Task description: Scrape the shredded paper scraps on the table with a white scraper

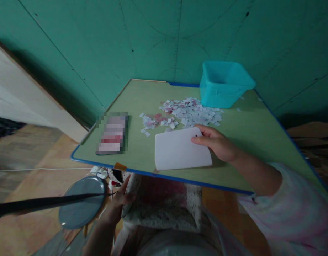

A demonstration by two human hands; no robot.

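Right hand [217, 142] is gripping a stiff white rectangular card [177, 149] between thumb and fingers, holding it flat on the green laminate surface [137, 99] just below a heap of small white paper scraps [189, 112]. Left hand [117, 206] is lying below the blue rim, fingers [125, 190] open, beside a speckled cloth [164, 217]. A pixelated rectangular object [112, 133] is remaining unidentifiable.
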